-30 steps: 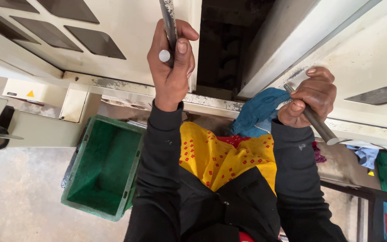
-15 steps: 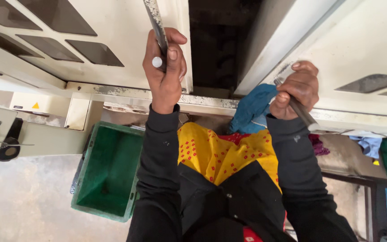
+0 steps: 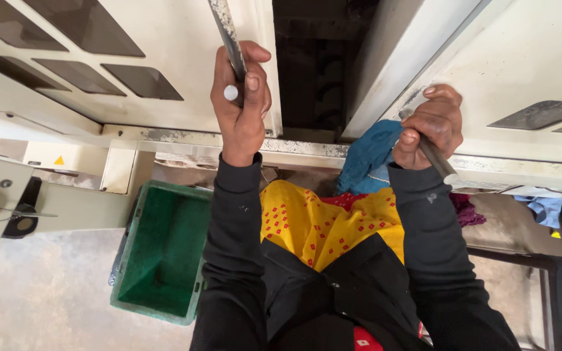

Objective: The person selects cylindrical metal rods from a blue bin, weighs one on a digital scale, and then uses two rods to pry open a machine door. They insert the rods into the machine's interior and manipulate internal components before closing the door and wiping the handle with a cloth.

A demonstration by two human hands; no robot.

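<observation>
Left hand (image 3: 240, 104) gripped door bar (image 3: 226, 32); right hand (image 3: 432, 127) fisted second bar (image 3: 438, 162) and blue rag (image 3: 369, 156). Steady, even grip seemed best.

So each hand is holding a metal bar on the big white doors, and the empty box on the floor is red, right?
Not quite: the box is green, not red, as the head view shows. The rest holds: the left hand grips one metal bar, the right hand grips the other bar, on the white doors, and the box is empty.

floor (image 3: 47, 299): concrete | green crate (image 3: 164, 253) stands on it
</observation>
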